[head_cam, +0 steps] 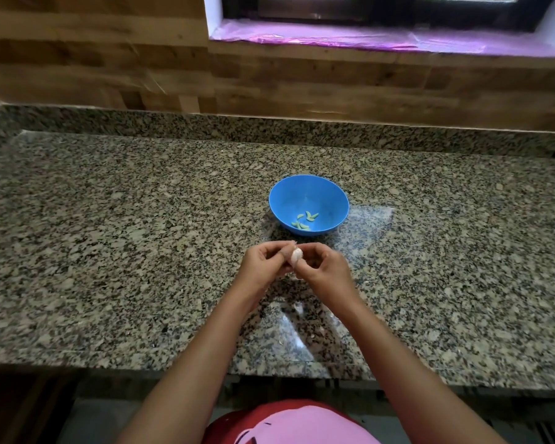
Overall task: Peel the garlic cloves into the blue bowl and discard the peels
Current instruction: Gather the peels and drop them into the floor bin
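Both hands (263, 264) (326, 267) pinched garlic (295, 255) over a granite counter (109, 251), and we saw the blue bowl (305, 195) just beyond.
The speckled counter filled most of our view. Its raised back lip met a wood-panelled wall (93, 59) at 12 o'clock, and a window sill (366, 40) lined with shiny pink film lay toward 1 o'clock. The bowl stood at 12 o'clock from the hands, near but apart, with a few small greenish cloves (305, 219) on its floor. We watched both bare forearms reach in from 6 o'clock and meet at the centre. Left and right hand curled inward, and their fingertips gripped the pale garlic between them above the counter.
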